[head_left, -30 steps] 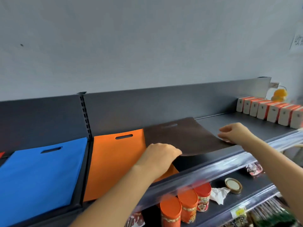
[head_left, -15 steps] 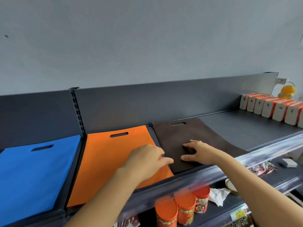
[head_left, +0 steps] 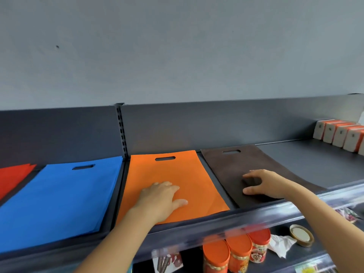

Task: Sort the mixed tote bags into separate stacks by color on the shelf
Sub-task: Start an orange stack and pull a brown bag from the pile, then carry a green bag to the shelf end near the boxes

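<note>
The brown tote bag [head_left: 246,166] lies flat on the shelf [head_left: 307,164], right of the orange bag [head_left: 177,172]. The right hand [head_left: 264,184] presses it with arched fingertips, and the left hand [head_left: 159,198] rests spread on orange. Dragging either hand could slide bags off the near edge.

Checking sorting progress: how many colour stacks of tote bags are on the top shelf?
4: red stack far left, cut off by the frame; blue stack beside it; orange stack under the left hand; brown stack under the right hand. More may lie out of view.
</note>
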{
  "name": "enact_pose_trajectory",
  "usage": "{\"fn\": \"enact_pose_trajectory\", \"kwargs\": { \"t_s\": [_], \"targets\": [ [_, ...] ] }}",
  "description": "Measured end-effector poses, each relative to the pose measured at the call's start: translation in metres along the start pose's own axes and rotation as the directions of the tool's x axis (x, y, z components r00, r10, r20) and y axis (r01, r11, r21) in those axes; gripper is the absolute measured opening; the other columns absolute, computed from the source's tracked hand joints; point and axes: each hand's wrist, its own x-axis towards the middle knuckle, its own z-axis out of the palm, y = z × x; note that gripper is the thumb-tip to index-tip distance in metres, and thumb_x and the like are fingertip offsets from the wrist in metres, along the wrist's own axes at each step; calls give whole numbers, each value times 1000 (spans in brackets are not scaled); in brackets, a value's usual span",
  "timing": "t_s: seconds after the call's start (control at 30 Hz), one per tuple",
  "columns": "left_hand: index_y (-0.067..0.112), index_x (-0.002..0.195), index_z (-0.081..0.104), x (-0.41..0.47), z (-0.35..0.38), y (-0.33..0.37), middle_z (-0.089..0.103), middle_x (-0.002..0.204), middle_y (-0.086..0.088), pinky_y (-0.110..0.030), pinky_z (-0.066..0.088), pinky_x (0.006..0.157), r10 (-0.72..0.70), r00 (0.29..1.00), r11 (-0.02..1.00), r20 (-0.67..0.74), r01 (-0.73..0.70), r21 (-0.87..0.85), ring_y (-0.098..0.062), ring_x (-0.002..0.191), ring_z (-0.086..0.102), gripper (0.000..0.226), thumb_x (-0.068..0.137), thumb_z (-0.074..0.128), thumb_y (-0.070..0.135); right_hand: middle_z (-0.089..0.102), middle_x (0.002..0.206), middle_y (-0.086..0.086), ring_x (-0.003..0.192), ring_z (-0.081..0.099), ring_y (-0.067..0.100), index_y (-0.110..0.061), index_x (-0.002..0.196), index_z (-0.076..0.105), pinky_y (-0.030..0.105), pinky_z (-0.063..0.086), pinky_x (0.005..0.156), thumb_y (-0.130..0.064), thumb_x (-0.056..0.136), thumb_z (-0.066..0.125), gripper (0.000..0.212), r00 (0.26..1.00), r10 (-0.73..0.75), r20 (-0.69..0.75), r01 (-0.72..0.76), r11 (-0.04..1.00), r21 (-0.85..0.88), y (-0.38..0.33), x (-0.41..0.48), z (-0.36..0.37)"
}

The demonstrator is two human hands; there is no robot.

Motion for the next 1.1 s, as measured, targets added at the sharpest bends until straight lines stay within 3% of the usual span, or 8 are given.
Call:
{"fn": "enact_pose_trajectory", "kwargs": {
  "t_s": [0.13, 0.2, 0.43, 0.53, 0.67, 0.8, 0.97, 1.1],
  "targets": [
    [33, 144, 31, -20, -10, -16, 35, 149, 12, -39, 35, 103, -48, 978, 987, -203, 15, -161, -12, 134, 35, 64, 89, 29, 67, 50, 138, -2, 128, 44, 18, -21, 127, 57, 32, 36, 103, -47, 84, 62, 50, 946, -135, -295, 137, 990, -14, -51, -4, 7],
    [32, 142, 35, -36, -19, -37, 39, 145, 13, -37, 37, 100, -90, 954, 986, -285, 45, -159, -11, 132, 38, 60, 91, 29, 64, 56, 128, -6, 124, 49, 18, -21, 123, 60, 29, 40, 94, -41, 87, 61, 42, 914, -247, -321, 246, 968, -43, -93, -6, 16],
    [27, 139, 41, -129, -44, -176, 45, 139, 12, -33, 40, 95, -268, 867, 959, -421, 283, -28, -11, 128, 41, 49, 96, 37, 51, 51, 136, -10, 126, 46, 8, -28, 132, 51, 20, 35, 98, -35, 90, 59, 43, 810, -565, -158, 557, 825, -100, -263, -22, 71],
    [27, 134, 48, -182, -50, -243, 49, 135, 12, -32, 42, 94, -337, 809, 925, -481, 380, -7, -13, 124, 45, 45, 95, 42, 49, 56, 122, -17, 107, 54, -1, -26, 135, 47, 11, 39, 88, -35, 93, 54, 44, 763, -642, -76, 636, 767, -86, -337, -33, 94],
    [25, 132, 51, -253, -59, -329, 51, 134, 11, -30, 40, 95, -397, 743, 885, -539, 466, -9, -14, 122, 48, 43, 94, 46, 45, 43, 144, -8, 134, 38, 10, -25, 137, 45, 18, 28, 103, -34, 94, 53, 44, 686, -727, -43, 722, 686, -91, -436, -52, 132],
    [24, 130, 54, -317, -72, -419, 55, 131, 11, -30, 43, 92, -457, 682, 843, -570, 537, -33, -14, 118, 51, 40, 95, 46, 42, 49, 140, -6, 126, 46, 11, -23, 135, 49, 16, 30, 100, -30, 93, 56, 43, 623, -782, -26, 780, 623, -60, -539, -72, 174],
    [23, 135, 49, -386, -87, -527, 53, 134, 7, -32, 43, 92, -548, 631, 772, -550, 635, -41, -15, 122, 49, 49, 94, 42, 49, 50, 139, -4, 130, 43, 10, -20, 134, 50, 17, 27, 105, -30, 91, 58, 45, 539, -842, -24, 842, 540, -18, -663, -94, 227],
    [17, 143, 38, -421, -88, -596, 40, 147, 1, -33, 32, 108, -616, 687, 766, -385, 637, -87, -15, 134, 37, 69, 89, 36, 61, 49, 140, -1, 130, 43, 15, -20, 135, 49, 24, 31, 107, -30, 92, 57, 46, 488, -873, -17, 873, 488, -4, -744, -113, 255]
  ]
}}
